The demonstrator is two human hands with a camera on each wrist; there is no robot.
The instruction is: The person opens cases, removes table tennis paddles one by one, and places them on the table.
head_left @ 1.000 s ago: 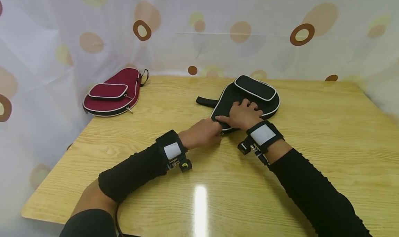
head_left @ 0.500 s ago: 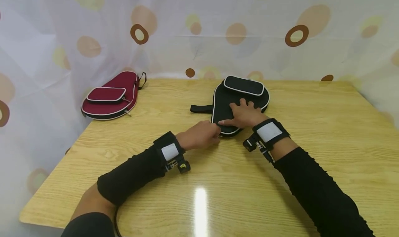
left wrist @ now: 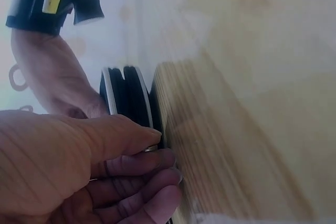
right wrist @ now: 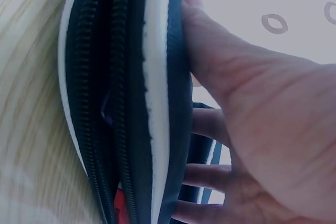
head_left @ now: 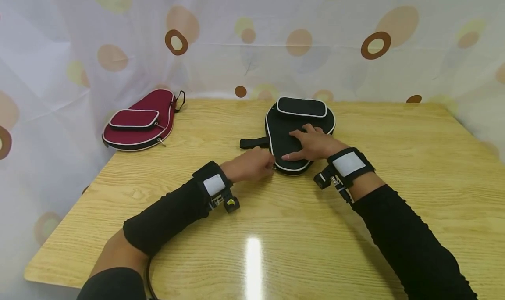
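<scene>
I can read no brand, label or writing on anything here; the white patches on my wrist straps are blank. The black case is paddle-shaped, rounded, trimmed with white piping, with a raised zipped pocket on the far end of its top and a black strap sticking out on its left side. It lies flat on the wooden table, a little beyond the middle, near the far edge. In the right wrist view I see its edge close up: two rows of black zipper teeth between white piping, with a small patch of red showing low in the seam. My right hand lies flat on top of the case, fingers straight and spread, thumb along the near rim, pressing down rather than gripping. My left hand sits at the near left edge of the case, fingers curled in; in the left wrist view the thumb and fingertips seem to pinch something small and metallic at the zipper line, though I cannot tell for certain what it is. A dark red case of the same shape, also piped in white, lies well apart at the far left corner, in front of the spotted curtain.
</scene>
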